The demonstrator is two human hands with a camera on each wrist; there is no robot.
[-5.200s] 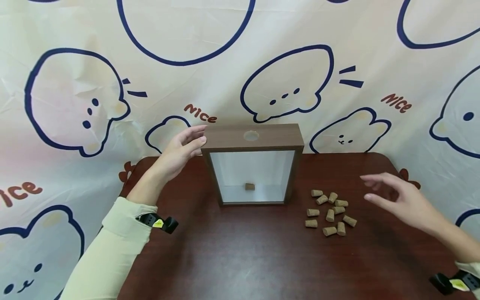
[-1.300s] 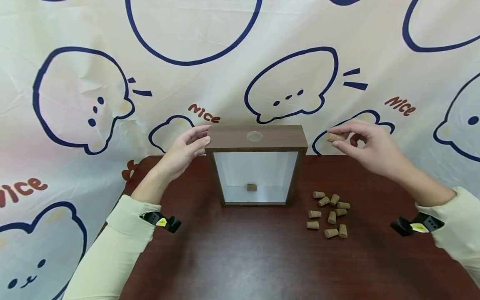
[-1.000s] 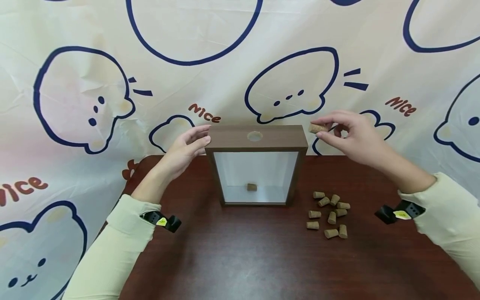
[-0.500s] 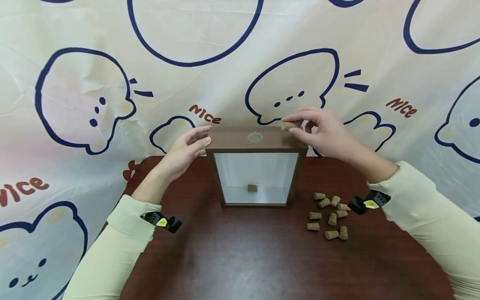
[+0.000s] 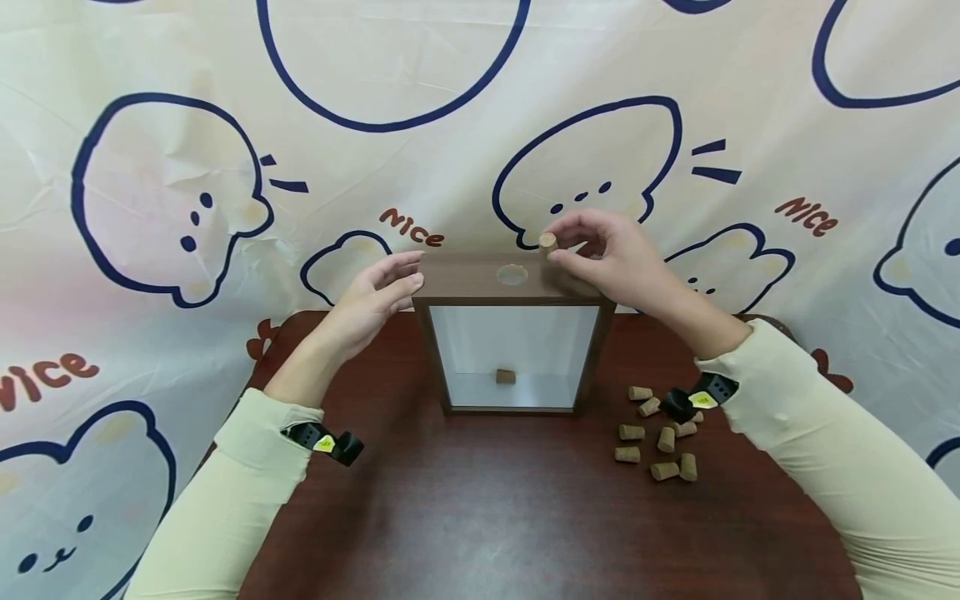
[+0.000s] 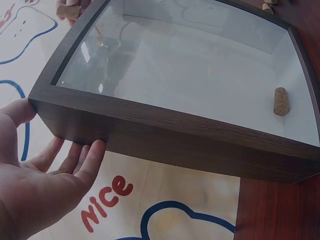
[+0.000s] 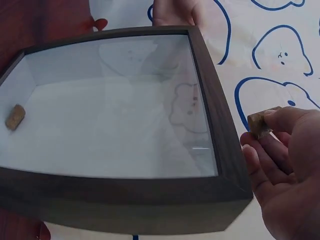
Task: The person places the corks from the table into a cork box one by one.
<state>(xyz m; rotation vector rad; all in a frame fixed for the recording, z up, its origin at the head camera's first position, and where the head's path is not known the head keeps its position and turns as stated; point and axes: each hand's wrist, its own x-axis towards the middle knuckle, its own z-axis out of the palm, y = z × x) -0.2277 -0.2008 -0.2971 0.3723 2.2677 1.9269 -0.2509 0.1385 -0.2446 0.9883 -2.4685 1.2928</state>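
Observation:
A brown wooden shadow box [image 5: 472,286] with a clear front stands on the table, a round hole [image 5: 512,274] in its top. One cork [image 5: 506,377] lies inside on the floor of the box. My left hand [image 5: 369,302] holds the box's upper left corner; in the left wrist view the thumb sits at the front corner and the fingers reach the back edge. Above the top panel, right of the hole, my right hand [image 5: 611,254] pinches another cork [image 5: 548,242] between thumb and fingers, its end face tipped upward. The right wrist view shows that cork [image 7: 261,122] beside the box.
Several loose corks [image 5: 666,439] lie on the dark red-brown table [image 5: 480,508] to the right of the box, partly hidden by the right wrist camera [image 5: 681,404]. A printed cloth [image 5: 442,175] hangs right behind the table.
My right hand has picked a cork from the pile, raised it and carried it left over the box top, turning it more upright lately. The left hand stays at its corner.

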